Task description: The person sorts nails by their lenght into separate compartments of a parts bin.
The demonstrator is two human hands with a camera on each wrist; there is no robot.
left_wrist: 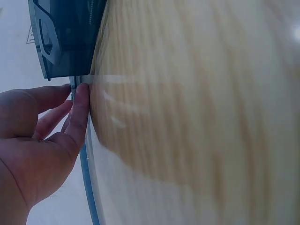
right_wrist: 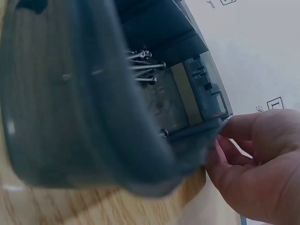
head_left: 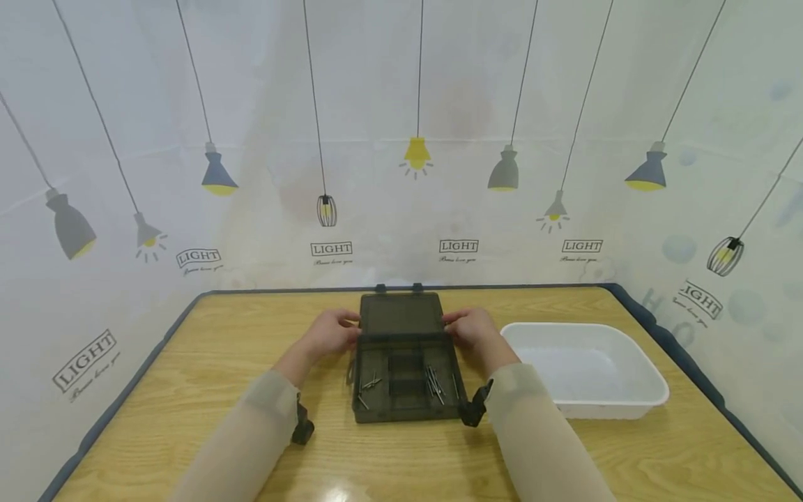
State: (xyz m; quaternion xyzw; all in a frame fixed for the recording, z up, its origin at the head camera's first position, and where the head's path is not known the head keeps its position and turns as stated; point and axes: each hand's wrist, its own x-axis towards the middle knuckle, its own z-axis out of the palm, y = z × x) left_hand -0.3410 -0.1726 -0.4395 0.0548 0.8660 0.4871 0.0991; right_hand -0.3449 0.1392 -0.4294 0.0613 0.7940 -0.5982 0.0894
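A dark translucent plastic organizer box [head_left: 408, 411] stands open on the table, its lid [head_left: 401, 314] laid back toward the wall. My left hand [head_left: 326, 333] pinches the lid's left edge near the hinge, thumb and fingertips on either side of it in the left wrist view. At the opposite edge, my right hand [head_left: 477, 333] holds the lid between thumb and fingers. Thin metal fasteners with rounded heads [right_wrist: 147, 65] lie in the right compartment. Several shorter metal pieces [head_left: 371, 383] are in the left compartment. Small dividers split the middle section.
To the right, close beside my right forearm, sits a white plastic tray [head_left: 602, 369]. The wooden table [head_left: 238, 348] ends at a dark edge against a wall covering [head_left: 376, 104] printed with lamps. Each wrist carries a small black device [head_left: 302, 425].
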